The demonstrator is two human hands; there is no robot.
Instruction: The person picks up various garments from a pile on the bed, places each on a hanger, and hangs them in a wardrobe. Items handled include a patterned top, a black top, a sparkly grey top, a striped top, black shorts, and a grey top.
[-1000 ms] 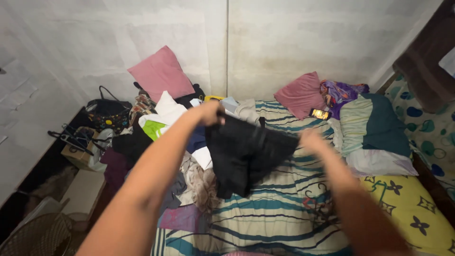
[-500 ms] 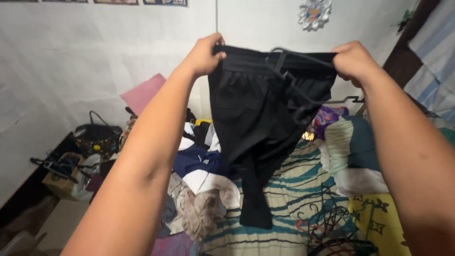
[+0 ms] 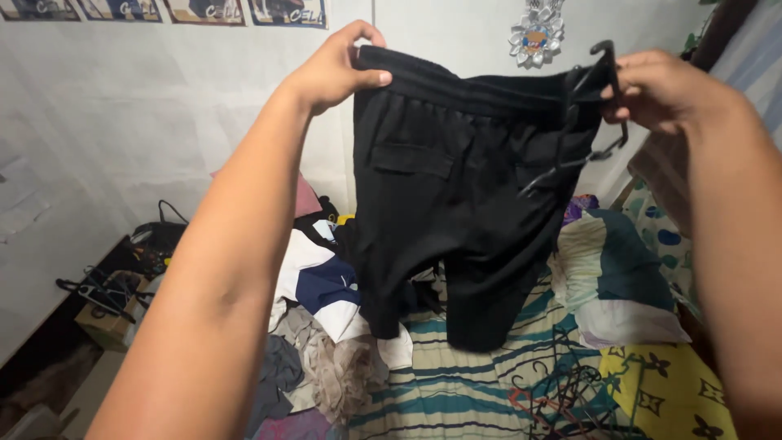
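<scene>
Change: Since half a second back you have raised the black shorts a little and spread the waistband wider, and the black hanger has shifted toward your right hand.
Left hand: your left hand pinches the left end of the waistband between thumb and fingers.
Right hand: your right hand is curled around the other waistband end together with the hanger's hook.
Where it is: the shorts hang in the air in front of the white wall, legs dangling just above the striped bedspread.
Handling: you should find the shorts light, soft and limp; they fold wherever unsupported, so grip the elastic waistband at both ends.
Containers: a cardboard box on the floor at left holds dark hangers; a black handbag stands behind it, contents hidden.
Around: a heap of loose clothes lies on the bed, and a tangle of hangers lies near the yellow flowered sheet.
</scene>
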